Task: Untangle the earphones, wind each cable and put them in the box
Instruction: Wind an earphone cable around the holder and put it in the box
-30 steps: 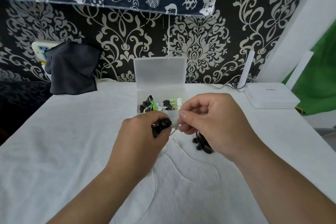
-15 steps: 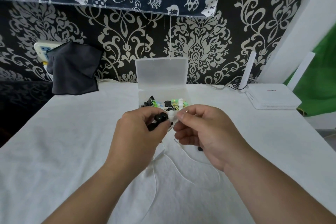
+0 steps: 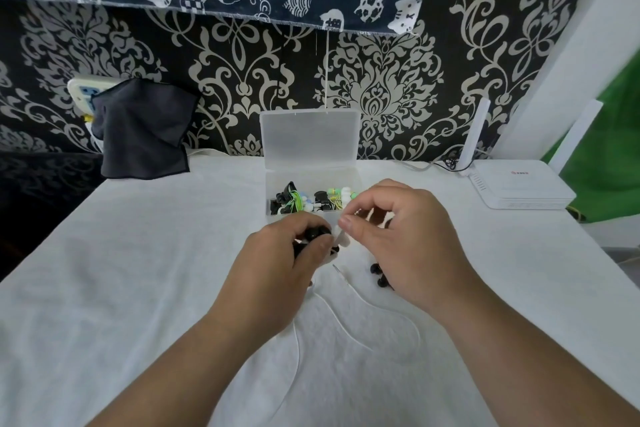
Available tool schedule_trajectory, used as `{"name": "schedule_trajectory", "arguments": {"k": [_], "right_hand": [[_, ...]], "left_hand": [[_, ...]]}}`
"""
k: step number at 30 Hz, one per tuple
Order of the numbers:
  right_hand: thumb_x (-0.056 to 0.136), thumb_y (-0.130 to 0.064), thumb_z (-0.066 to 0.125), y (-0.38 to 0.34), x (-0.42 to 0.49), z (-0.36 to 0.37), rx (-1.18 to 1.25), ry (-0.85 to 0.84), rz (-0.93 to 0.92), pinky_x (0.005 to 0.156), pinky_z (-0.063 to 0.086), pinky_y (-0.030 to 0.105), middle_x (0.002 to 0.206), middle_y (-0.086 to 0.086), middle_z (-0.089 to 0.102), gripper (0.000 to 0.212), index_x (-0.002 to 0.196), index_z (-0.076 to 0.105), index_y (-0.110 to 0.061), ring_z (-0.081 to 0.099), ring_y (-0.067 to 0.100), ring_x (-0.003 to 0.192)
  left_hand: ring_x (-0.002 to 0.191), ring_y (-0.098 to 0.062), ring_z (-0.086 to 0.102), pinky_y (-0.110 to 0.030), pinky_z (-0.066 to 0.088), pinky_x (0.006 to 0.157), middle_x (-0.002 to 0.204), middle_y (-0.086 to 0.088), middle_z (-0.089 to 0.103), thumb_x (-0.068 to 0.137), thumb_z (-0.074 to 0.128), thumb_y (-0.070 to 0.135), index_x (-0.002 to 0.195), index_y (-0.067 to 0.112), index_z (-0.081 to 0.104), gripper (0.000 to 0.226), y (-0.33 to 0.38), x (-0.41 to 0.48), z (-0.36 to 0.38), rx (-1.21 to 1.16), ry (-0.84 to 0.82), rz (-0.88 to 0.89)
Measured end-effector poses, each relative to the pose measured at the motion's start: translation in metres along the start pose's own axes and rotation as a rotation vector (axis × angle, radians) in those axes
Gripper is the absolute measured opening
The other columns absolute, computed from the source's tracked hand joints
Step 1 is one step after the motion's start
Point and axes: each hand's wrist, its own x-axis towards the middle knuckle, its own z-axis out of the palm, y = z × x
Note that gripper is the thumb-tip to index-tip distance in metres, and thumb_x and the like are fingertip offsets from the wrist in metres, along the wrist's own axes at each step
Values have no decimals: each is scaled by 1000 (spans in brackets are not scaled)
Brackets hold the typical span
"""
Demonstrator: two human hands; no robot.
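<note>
Left hand (image 3: pixel 277 263): my fingers curl round black earbuds (image 3: pixel 313 234), just in front of the box (image 3: pixel 309 137).
Right hand (image 3: pixel 405 236): thumb and forefinger pinch together, I think on the white cable (image 3: pixel 332 319); too fine to be sure.
Handling: featherlight, limp, snag-prone; I'd grip buds, not wire.
Room: slack trails from the box toward me; open tablecloth (image 3: pixel 138 253) left of it.
</note>
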Motion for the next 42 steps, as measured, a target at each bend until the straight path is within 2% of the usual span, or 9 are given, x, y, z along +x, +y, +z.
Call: {"name": "schedule_trajectory", "arguments": {"k": [3,8,14,18,22,26,30,35,42], "right_hand": [[87,-22,74,5,2,0,14,-44,30,63,42,20,80,-14,68,10,78,72,-27,58,0,67],[90,-25,71,10,5,0,4,-95,82,63,51,39,67,0,68,15,75,68,-24,61,22,63],[88,-24,73,13,8,-2,-47,-111,114,47,33,16,50,-19,53,20,69,67,-23,44,3,48],[84,-19,75,11,6,-1,9,-70,97,48,37,20,52,-13,56,17,67,70,-19,46,4,48],[84,-18,75,4,2,3,86,-88,85,47,43,26,59,-4,66,13,72,75,-21,54,8,48],[88,-15,72,-4,-2,8,108,-122,-6,68,55,29,76,-12,73,13,84,80,-24,68,5,73],[91,-17,70,-5,-3,11,63,-59,-88,81,46,11,98,-13,68,13,96,81,-24,64,2,96],[81,-14,80,-9,-8,17,73,105,-105,77,43,6,93,-14,65,9,84,80,-22,64,3,91],[81,-14,80,-8,-10,22,51,153,-77,79,48,10,94,-12,61,7,83,78,-20,63,4,91]], "left_hand": [[66,-2,64,-10,44,54,78,18,68,97,58,21,95,29,69,13,0,-1,3,-10,-20,15],[69,-8,68,-21,54,64,82,18,69,95,61,19,92,30,66,13,-1,-3,5,-2,-3,41],[76,-7,67,-22,53,68,85,18,69,94,62,19,92,35,64,16,3,-6,6,15,-53,81],[78,0,65,-14,49,67,88,24,69,90,68,24,93,38,60,16,8,-9,5,68,-102,124],[78,6,66,-11,47,66,87,29,72,84,76,26,96,40,42,39,10,-10,7,5,-23,65],[72,4,67,-9,46,63,84,31,71,83,78,26,102,42,49,39,9,-11,8,-75,120,20],[75,2,68,-13,50,65,85,26,72,86,74,26,99,38,63,22,9,-12,9,-114,239,43],[70,-4,69,-15,51,63,79,20,71,86,74,24,92,33,68,12,9,-9,9,-136,343,37],[84,-14,72,-39,60,77,89,12,75,87,74,18,94,30,69,15,11,-9,6,-253,295,-5]]}}
